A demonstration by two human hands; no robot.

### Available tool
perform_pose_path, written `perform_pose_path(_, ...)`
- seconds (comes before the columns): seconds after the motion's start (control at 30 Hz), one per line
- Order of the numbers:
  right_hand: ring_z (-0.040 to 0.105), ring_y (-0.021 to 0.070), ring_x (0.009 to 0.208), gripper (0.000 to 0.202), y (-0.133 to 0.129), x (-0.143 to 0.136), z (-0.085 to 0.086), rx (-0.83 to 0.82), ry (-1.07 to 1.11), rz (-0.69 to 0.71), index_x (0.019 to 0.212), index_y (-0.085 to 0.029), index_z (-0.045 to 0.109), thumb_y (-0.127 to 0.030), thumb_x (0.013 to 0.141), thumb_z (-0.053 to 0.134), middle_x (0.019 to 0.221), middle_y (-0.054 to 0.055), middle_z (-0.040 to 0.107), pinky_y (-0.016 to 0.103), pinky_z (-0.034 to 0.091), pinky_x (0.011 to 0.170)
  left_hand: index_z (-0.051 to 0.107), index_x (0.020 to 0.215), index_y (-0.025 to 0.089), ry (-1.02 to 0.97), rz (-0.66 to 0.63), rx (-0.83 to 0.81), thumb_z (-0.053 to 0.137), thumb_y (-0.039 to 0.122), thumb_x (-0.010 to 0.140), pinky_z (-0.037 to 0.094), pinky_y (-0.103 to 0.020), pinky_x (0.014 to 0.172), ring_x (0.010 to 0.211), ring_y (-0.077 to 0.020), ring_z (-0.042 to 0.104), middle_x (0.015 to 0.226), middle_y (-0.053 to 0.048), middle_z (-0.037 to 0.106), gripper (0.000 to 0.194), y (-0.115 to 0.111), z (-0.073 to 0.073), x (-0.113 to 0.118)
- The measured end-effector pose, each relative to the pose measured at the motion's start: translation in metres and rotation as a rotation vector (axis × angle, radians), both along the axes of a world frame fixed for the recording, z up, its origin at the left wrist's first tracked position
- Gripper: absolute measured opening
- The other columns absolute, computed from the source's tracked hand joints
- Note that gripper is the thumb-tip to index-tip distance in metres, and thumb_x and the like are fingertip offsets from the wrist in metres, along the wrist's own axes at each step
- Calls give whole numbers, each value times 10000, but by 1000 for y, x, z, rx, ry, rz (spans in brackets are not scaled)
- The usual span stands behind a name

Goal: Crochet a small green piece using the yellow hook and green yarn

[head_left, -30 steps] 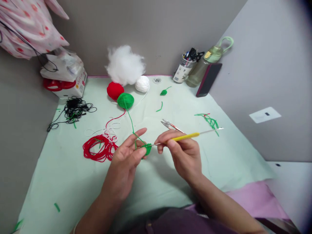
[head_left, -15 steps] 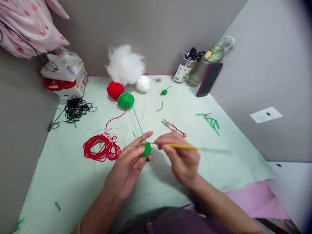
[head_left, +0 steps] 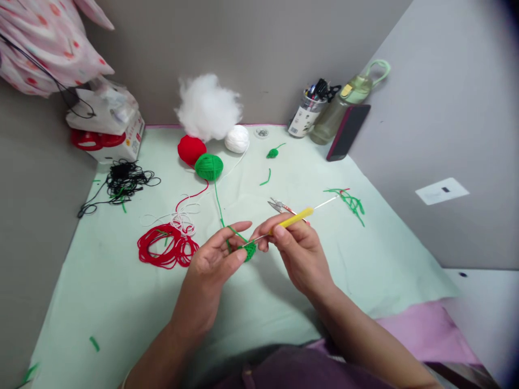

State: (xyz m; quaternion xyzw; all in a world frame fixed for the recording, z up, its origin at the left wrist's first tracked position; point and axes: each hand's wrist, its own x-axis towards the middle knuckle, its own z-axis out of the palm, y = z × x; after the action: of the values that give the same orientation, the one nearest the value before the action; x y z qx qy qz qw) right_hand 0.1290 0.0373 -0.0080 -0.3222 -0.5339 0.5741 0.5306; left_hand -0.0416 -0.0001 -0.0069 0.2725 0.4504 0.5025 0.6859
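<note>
Between the thumb and fingers of my left hand is a small green crochet piece. Green yarn passes over that hand's raised index finger and leads back to a green yarn ball. My right hand is closed round the yellow grip of a crochet hook. The hook's thin metal tip points left and touches the piece at its upper edge. Its other metal end slants up to the right. Part of the piece is hidden behind my left thumb.
Thread snips lie just beyond my right hand. Red cord is coiled at left, near a black yarn tangle. At the back are red and white balls, white stuffing, a pen cup, a bottle and a phone.
The hook has tilted, its rear end now higher, and its tip has come onto the green piece. My left hand has turned the piece, and the yarn has shifted left.
</note>
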Motion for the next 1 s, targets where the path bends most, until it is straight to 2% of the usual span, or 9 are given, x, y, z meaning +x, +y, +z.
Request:
perform_pose_path(0.17, 712, 131, 697, 217, -4, 2, 7, 113, -146, -62, 954, -203, 740, -335, 1057, 603, 881, 38, 783, 278, 619, 694, 802, 1162, 283, 112, 33, 30, 821, 289, 829, 469, -265, 823, 866, -158, 606, 873, 10, 654, 334, 0, 0, -1)
perform_pose_path(0.3, 740, 180, 821, 173, -14, 3, 7, 407, -396, -140, 1062, -205, 725, -225, 1068, 554, 948, 69, 788, 335, 623, 744, 791, 1160, 285, 250, 112, 54, 815, 220, 811, 467, -258, 855, 878, -151, 609, 880, 19, 659, 356, -2, 1, 2)
perform_pose_path(0.37, 746, 204, 884, 173, -17, 3, 4, 549, -432, -152, 1121, -205, 710, -182, 1058, 550, 979, 83, 790, 369, 624, 777, 783, 1173, 283, 287, 141, 68, 806, 206, 816, 467, -261, 877, 885, -153, 616, 871, 23, 660, 367, -4, 1, 4)
perform_pose_path(0.43, 747, 211, 890, 188, -18, 2, 1, 577, -400, -170, 1148, -213, 702, -170, 1057, 543, 983, 82, 791, 383, 625, 777, 778, 1182, 276, 292, 152, 79, 803, 209, 820, 473, -271, 885, 885, -160, 625, 864, 23, 663, 369, -4, 2, 4)
perform_pose_path(0.53, 739, 203, 823, 184, -17, 1, 1, 488, -352, -193, 1118, -219, 709, -200, 1069, 533, 912, 64, 779, 375, 618, 733, 783, 1172, 275, 281, 122, 90, 812, 226, 822, 479, -273, 886, 883, -160, 630, 866, 22, 673, 355, -4, 2, 3)
perform_pose_path(0.67, 739, 198, 832, 176, -15, 0, 5, 476, -399, -175, 1082, -211, 702, -213, 1075, 527, 910, 66, 774, 362, 615, 736, 788, 1163, 286, 286, 115, 70, 819, 228, 818, 480, -259, 873, 877, -149, 625, 866, 28, 665, 352, -3, 1, 3)
perform_pose_path(0.83, 748, 205, 874, 182, -14, 0, 7, 672, -502, -135, 1139, -202, 666, -157, 1058, 509, 972, 89, 784, 364, 628, 768, 787, 1151, 281, 328, 166, 86, 814, 216, 818, 476, -281, 916, 903, -157, 630, 893, 18, 672, 340, -4, -1, 5)
perform_pose_path(0.93, 752, 205, 858, 222, -14, 1, 4, 778, -569, -170, 1189, -195, 662, -141, 1050, 497, 968, 95, 790, 351, 627, 760, 795, 1142, 283, 370, 231, 133, 822, 209, 810, 453, -298, 991, 951, -168, 629, 919, 13, 674, 341, -7, -2, 8)
perform_pose_path(1.0, 755, 211, 862, 235, -15, 1, 1, 887, -670, -187, 1197, -192, 688, -129, 1032, 532, 990, 106, 797, 346, 628, 758, 794, 1156, 279, 354, 253, 134, 846, 199, 780, 453, -295, 984, 935, -168, 622, 903, 18, 667, 388, -8, 0, 10)
